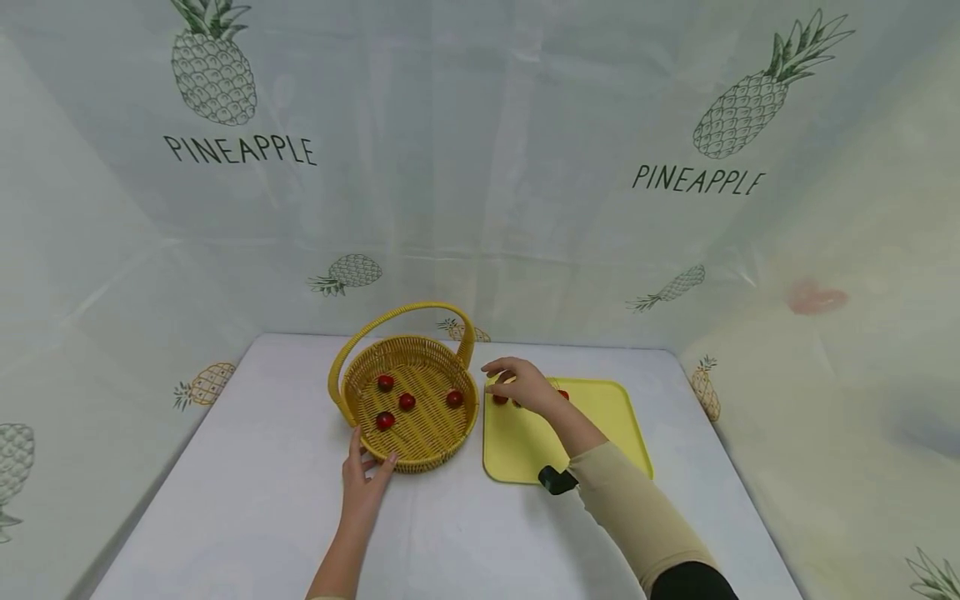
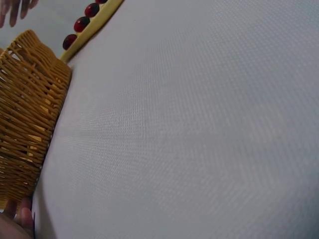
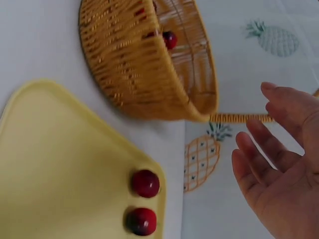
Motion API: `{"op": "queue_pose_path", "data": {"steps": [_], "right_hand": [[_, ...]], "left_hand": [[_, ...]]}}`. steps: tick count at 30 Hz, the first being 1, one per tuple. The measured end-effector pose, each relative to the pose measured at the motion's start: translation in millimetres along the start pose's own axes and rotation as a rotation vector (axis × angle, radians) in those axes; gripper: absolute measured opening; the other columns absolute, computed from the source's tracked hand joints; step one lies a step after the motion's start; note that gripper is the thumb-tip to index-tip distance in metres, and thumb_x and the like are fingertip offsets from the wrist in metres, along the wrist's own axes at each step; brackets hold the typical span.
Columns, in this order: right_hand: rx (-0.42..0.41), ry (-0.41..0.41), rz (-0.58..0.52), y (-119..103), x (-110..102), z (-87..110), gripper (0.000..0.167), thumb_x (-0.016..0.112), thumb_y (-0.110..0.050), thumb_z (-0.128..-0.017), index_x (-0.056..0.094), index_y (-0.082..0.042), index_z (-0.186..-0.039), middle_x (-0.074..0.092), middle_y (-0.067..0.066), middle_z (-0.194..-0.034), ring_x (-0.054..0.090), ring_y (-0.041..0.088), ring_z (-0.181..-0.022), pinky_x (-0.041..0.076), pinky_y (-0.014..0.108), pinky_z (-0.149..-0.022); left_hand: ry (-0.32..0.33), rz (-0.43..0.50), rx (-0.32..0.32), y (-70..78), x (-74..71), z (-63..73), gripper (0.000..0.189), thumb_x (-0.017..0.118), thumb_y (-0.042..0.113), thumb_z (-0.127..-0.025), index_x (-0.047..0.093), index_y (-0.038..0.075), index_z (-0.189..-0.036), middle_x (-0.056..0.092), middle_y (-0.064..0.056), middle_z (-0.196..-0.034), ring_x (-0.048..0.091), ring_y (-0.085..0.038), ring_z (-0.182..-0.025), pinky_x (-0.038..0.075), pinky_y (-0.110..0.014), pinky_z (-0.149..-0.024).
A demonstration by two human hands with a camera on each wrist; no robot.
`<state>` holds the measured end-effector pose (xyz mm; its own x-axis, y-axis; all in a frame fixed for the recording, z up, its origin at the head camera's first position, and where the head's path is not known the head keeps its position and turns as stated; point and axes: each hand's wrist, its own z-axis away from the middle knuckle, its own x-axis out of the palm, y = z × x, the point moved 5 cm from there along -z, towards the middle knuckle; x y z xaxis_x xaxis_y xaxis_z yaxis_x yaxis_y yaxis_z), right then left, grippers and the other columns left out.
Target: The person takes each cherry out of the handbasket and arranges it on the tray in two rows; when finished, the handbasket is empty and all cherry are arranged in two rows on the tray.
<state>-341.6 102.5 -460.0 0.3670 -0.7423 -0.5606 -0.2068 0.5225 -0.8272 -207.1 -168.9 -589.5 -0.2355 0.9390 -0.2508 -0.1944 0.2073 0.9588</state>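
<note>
A round woven basket [image 1: 438, 454] with a tall arched handle stands left of centre, and several small round dark red fruits [image 1: 407, 402] lie inside it. My left hand [image 1: 363, 479] touches the basket's near left side, thumb and fingers spread; in the left wrist view its fingertips [image 2: 26, 205] are low against the wicker wall. Over the far left corner of a yellow tray [image 1: 525, 450] hovers my right hand [image 1: 525, 386], its fingers loosely bent with nothing between them. Red fruits [image 3: 145, 183] sit along the tray's edge beneath it, partly covered by the hand in the head view.
The tray lies just right of the basket on a white table [image 1: 247, 500]. Behind the table hangs a pale curtain [image 1: 480, 208] printed with pineapples. A black object [image 1: 557, 480] shows below my right forearm, at the tray's near edge.
</note>
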Motion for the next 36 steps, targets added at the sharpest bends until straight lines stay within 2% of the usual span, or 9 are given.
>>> {"op": "queue_pose_path", "data": {"steps": [3,10,15,19,28,36], "right_hand": [[-0.014,-0.04,-0.023,-11,11,-3.1,0.034,0.07,-0.013,-0.091,0.065,-0.007,-0.124,0.061,0.013,-0.119,0.059,0.023,-0.096,0.052,0.034,-0.064],[-0.069,-0.101,0.043,-31,35,-13.1,0.033,0.072,-0.018,-0.09,0.067,-0.012,-0.122,0.062,0.01,-0.12,0.057,0.02,-0.101,0.051,0.034,-0.078],[-0.091,-0.137,0.04,-42,49,-21.2,0.032,0.073,-0.018,-0.089,0.068,-0.011,-0.121,0.064,0.01,-0.113,0.057,0.019,-0.097,0.05,0.033,-0.078],[-0.107,-0.157,0.04,-47,60,-28.1,0.033,0.073,-0.014,-0.089,0.068,-0.008,-0.12,0.064,0.011,-0.115,0.058,0.018,-0.097,0.05,0.03,-0.079],[-0.09,-0.227,0.069,-57,84,-44.3,0.037,0.073,-0.014,-0.089,0.066,-0.008,-0.125,0.063,0.012,-0.12,0.06,0.017,-0.098,0.051,0.031,-0.079],[-0.077,-0.293,0.125,-61,101,-59.8,0.035,0.076,-0.021,-0.087,0.069,-0.014,-0.121,0.065,0.009,-0.122,0.06,0.015,-0.105,0.05,0.03,-0.084]], "left_hand": [[0.001,-0.001,-0.002,-0.3,-0.1,-0.1,0.087,0.062,0.033,-0.097,0.0,0.028,-0.158,0.02,-0.021,-0.148,0.036,-0.036,-0.125,0.042,-0.047,-0.094],[0.008,-0.022,0.017,1.0,-1.0,1.3,0.087,0.06,0.036,-0.097,-0.001,0.027,-0.158,0.021,-0.022,-0.147,0.038,-0.037,-0.124,0.042,-0.049,-0.093],[0.011,-0.025,0.029,2.3,-1.4,2.1,0.087,0.06,0.04,-0.097,-0.001,0.027,-0.158,0.022,-0.022,-0.147,0.038,-0.037,-0.124,0.041,-0.05,-0.093],[0.014,-0.021,0.032,2.0,-1.5,1.2,0.087,0.06,0.037,-0.097,0.0,0.026,-0.158,0.023,-0.023,-0.146,0.039,-0.038,-0.123,0.042,-0.05,-0.092],[0.004,0.004,0.018,-3.4,-0.6,-2.1,0.088,0.061,0.04,-0.096,-0.001,0.029,-0.158,0.021,-0.022,-0.147,0.037,-0.037,-0.124,0.041,-0.049,-0.094],[0.002,-0.007,0.003,-1.3,-1.4,-1.8,0.087,0.062,0.04,-0.096,0.0,0.031,-0.157,0.022,-0.021,-0.147,0.037,-0.037,-0.125,0.043,-0.049,-0.093]]}}
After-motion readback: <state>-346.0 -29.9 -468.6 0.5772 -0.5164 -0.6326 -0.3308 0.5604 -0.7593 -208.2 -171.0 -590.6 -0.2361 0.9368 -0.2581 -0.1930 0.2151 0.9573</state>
